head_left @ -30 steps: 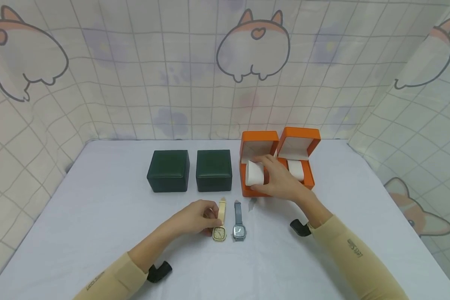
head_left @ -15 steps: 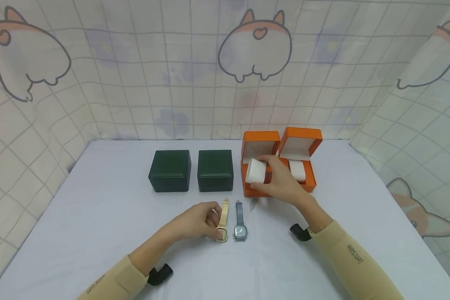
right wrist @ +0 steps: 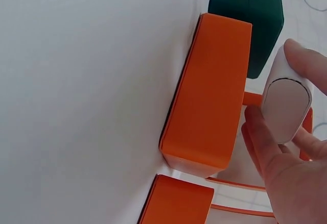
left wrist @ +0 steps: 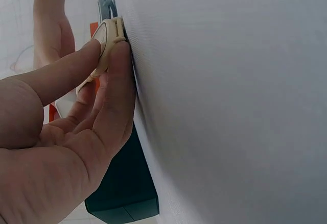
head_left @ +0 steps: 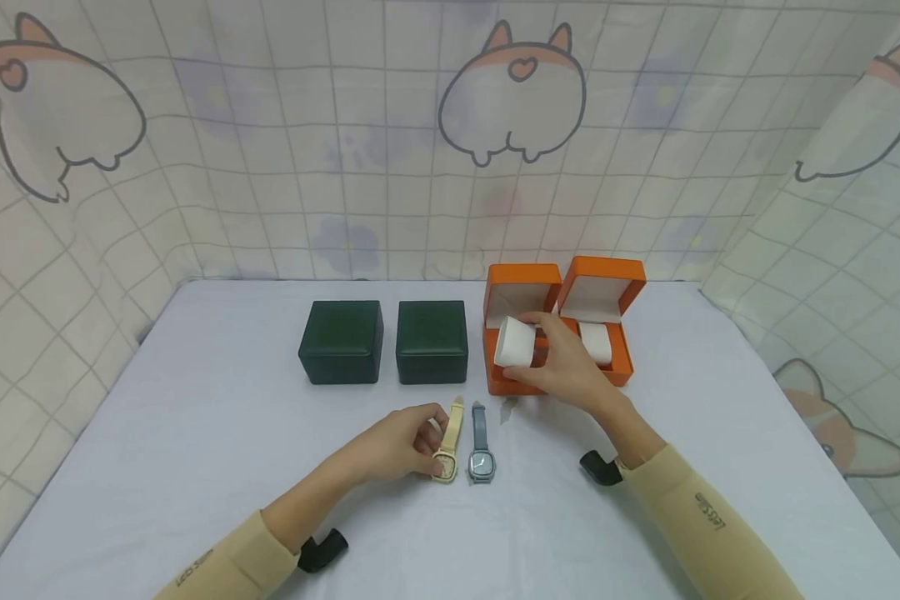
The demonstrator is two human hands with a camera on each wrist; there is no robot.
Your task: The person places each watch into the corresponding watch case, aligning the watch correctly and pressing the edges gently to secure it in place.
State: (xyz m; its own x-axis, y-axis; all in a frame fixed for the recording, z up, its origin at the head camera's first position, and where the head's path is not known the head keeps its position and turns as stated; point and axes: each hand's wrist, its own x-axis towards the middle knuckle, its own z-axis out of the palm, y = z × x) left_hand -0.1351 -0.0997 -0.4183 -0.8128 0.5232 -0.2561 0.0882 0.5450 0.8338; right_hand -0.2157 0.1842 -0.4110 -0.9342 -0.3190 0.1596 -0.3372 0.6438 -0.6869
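Note:
A cream watch (head_left: 451, 446) lies on the table, its case between the thumb and forefinger of my left hand (head_left: 401, 442). In the left wrist view the thumb sits on the dial of the cream watch (left wrist: 109, 43) and a finger lies under its edge. My right hand (head_left: 562, 358) grips a white watch cushion (head_left: 515, 342), tilted, over the left orange box (head_left: 516, 388). Seen from the right wrist, the cushion (right wrist: 287, 101) is above the box rim, with fingers and thumb around it. A blue-grey watch (head_left: 482, 450) lies just right of the cream one.
Two closed dark green boxes (head_left: 342, 342) stand left of the orange ones. The right orange box (head_left: 617, 377) is open, with a white cushion (head_left: 596, 343) seated inside. Both orange lids stand up at the back, before a patterned cloth wall (head_left: 390, 167).
My right hand has raised and tilted the cushion out of the left orange box. My left thumb has moved onto the cream watch's case, and its strap has swung slightly right.

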